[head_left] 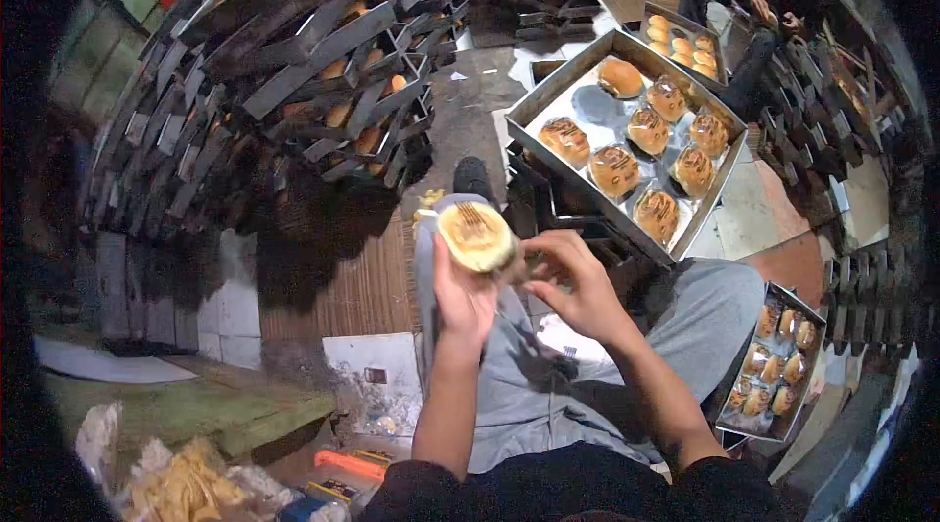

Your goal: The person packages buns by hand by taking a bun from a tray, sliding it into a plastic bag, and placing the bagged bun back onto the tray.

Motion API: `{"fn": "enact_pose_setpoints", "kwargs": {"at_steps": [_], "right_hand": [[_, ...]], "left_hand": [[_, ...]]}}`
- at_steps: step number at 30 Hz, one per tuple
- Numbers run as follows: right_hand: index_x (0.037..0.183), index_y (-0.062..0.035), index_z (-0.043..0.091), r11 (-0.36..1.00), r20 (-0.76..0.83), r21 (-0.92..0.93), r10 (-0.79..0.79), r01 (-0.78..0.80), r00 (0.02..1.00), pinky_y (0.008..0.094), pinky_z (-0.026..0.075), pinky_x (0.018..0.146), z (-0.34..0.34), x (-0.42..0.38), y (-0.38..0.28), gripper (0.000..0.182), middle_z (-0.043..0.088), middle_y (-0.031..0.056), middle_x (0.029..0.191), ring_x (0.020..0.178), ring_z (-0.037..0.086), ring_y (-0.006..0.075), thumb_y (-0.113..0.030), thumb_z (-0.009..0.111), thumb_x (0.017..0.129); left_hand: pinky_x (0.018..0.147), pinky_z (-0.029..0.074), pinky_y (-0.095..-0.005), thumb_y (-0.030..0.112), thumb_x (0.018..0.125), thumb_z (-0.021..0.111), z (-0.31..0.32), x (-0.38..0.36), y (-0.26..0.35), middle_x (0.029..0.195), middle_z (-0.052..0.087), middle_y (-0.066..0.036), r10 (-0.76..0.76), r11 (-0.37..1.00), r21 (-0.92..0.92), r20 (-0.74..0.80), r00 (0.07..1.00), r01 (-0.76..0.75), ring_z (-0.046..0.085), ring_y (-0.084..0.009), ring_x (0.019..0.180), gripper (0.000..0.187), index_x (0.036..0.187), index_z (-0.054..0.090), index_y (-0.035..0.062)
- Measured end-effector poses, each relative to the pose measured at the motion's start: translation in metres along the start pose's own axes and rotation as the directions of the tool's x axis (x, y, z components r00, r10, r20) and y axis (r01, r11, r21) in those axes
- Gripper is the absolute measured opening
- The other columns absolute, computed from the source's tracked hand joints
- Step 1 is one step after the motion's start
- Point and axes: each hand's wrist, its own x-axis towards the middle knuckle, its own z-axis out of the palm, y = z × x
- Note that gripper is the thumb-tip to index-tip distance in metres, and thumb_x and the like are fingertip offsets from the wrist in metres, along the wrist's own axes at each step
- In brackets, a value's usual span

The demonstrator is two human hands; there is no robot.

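Note:
In my left hand (462, 297) rests a round, pale yellow bun (472, 238) with brown stripes on its face, my fingers and thumb around its lower side. My right hand (573, 277) is beside the bun's right edge, fingers curled and thumb bent in. Something blurred and dark is at those fingertips; what it is I cannot make out. Ahead to the right, a square metal tray (636, 233) carries several browned buns (615, 169) with dark stripes, most of them in clear wrapping. One plain bun (621, 78) without stripes sits at its far corner.
Tall stacks of dark trays (323, 62) with buns stand at the left. Another tray of wrapped buns (729, 419) lies at the right, and one with plain buns (720, 76) behind. A person (759, 8) sits at the back right. An orange-handled tool (351, 464) lies lower left.

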Motion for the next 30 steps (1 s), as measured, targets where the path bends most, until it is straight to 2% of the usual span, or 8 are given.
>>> {"fn": "enact_pose_setpoints", "kwargs": {"at_steps": [4, 7, 8, 9, 18, 21, 27, 30], "right_hand": [[0.096, 0.0039, 0.072, 0.995, 0.015, 0.087, -0.053, 0.052, 0.998, 0.0282, 0.056, 0.077, 0.013, 0.011, 0.019, 0.006, 0.070, 0.0100, 0.101, 0.089, 0.068, 0.0136, 0.000, 0.072, 0.091], [0.098, 0.0033, 0.074, 0.988, -0.083, 0.086, -0.124, 0.131, 0.989, 0.0280, 0.055, 0.076, 0.025, 0.025, 0.030, 0.008, 0.071, 0.0093, 0.098, 0.086, 0.068, 0.0138, 0.000, 0.072, 0.091], [0.098, 0.0032, 0.074, 0.989, -0.083, 0.094, -0.110, 0.117, 0.990, 0.0284, 0.055, 0.075, 0.029, 0.029, 0.031, 0.008, 0.071, 0.0091, 0.096, 0.084, 0.068, 0.0140, 0.000, 0.072, 0.091], [0.098, 0.0031, 0.074, 0.990, -0.087, 0.099, -0.095, 0.104, 0.992, 0.0287, 0.055, 0.074, 0.034, 0.032, 0.029, 0.008, 0.071, 0.0089, 0.095, 0.083, 0.068, 0.0142, 0.000, 0.072, 0.092], [0.097, -0.0028, 0.075, 0.759, -0.187, -0.370, -0.625, 0.535, 0.758, 0.0321, 0.056, 0.067, 0.019, 0.019, -0.018, 0.013, 0.067, 0.0133, 0.100, 0.078, 0.068, 0.0224, -0.005, 0.080, 0.085], [0.089, -0.0004, 0.072, 0.871, -0.115, 0.486, 0.139, -0.066, 0.984, 0.0258, 0.045, 0.058, 0.018, 0.017, 0.039, 0.013, 0.066, 0.0066, 0.096, 0.067, 0.058, 0.0103, -0.012, 0.077, 0.092], [0.095, -0.0053, 0.074, 0.856, -0.097, 0.440, 0.348, -0.273, 0.933, 0.0211, 0.042, 0.054, 0.009, 0.033, 0.003, 0.012, 0.070, -0.0005, 0.085, 0.065, 0.057, 0.0038, -0.015, 0.079, 0.090], [0.094, -0.0059, 0.072, 0.800, 0.150, 0.385, 0.438, -0.461, 0.886, 0.0230, 0.038, 0.049, 0.022, 0.064, 0.032, 0.011, 0.066, -0.0013, 0.079, 0.059, 0.052, 0.0042, -0.015, 0.077, 0.092]], "left_hand": [[0.091, 0.057, -0.0430, 0.062, 0.109, 0.034, -0.026, -0.059, 0.018, 0.140, 0.061, -0.015, -0.160, 0.925, 0.346, -0.013, 0.987, 0.155, 0.064, -0.0275, 0.121, 0.067, 0.143, 0.054, 0.0084], [0.087, 0.054, -0.0377, 0.046, 0.109, 0.051, -0.034, -0.059, 0.046, 0.135, 0.062, -0.014, -0.267, 0.344, 0.818, -0.385, 0.884, 0.460, 0.064, -0.0233, 0.116, 0.048, 0.133, 0.063, 0.0062], [0.081, 0.054, -0.0334, 0.036, 0.106, 0.059, -0.028, -0.055, 0.043, 0.129, 0.064, -0.013, 0.169, 0.218, 0.976, -0.064, 0.983, 0.026, 0.065, -0.0230, 0.110, 0.038, 0.127, 0.066, 0.0063], [0.075, 0.053, -0.0290, 0.027, 0.102, 0.066, -0.021, -0.050, 0.043, 0.122, 0.065, -0.013, 0.494, -0.087, 0.935, 0.339, 0.800, -0.342, 0.065, -0.0226, 0.104, 0.028, 0.121, 0.070, 0.0064], [0.060, 0.046, -0.0236, 0.008, 0.101, 0.068, -0.017, -0.037, 0.068, 0.099, 0.064, -0.007, 0.455, 0.321, 0.717, 0.456, 0.765, -0.619, 0.058, -0.0103, 0.070, 0.009, 0.101, 0.068, -0.0002], [0.061, 0.049, -0.0229, 0.008, 0.102, 0.066, -0.019, -0.041, 0.059, 0.096, 0.060, -0.006, 0.401, 0.529, 0.734, 0.226, 0.888, -0.425, 0.061, -0.0102, 0.073, 0.009, 0.097, 0.064, 0.0017], [0.063, 0.047, -0.0257, 0.011, 0.100, 0.071, -0.013, -0.028, 0.056, 0.081, 0.058, 0.000, 0.490, 0.393, 0.794, 0.246, 0.836, -0.464, 0.057, -0.0102, 0.069, 0.014, 0.091, 0.063, 0.0039], [0.066, 0.049, -0.0398, 0.012, 0.095, 0.074, -0.009, -0.002, 0.053, 0.080, 0.063, -0.014, 0.542, 0.020, 0.873, 0.400, 0.739, -0.487, 0.062, -0.0279, 0.070, 0.018, 0.091, 0.062, -0.0006]]}}
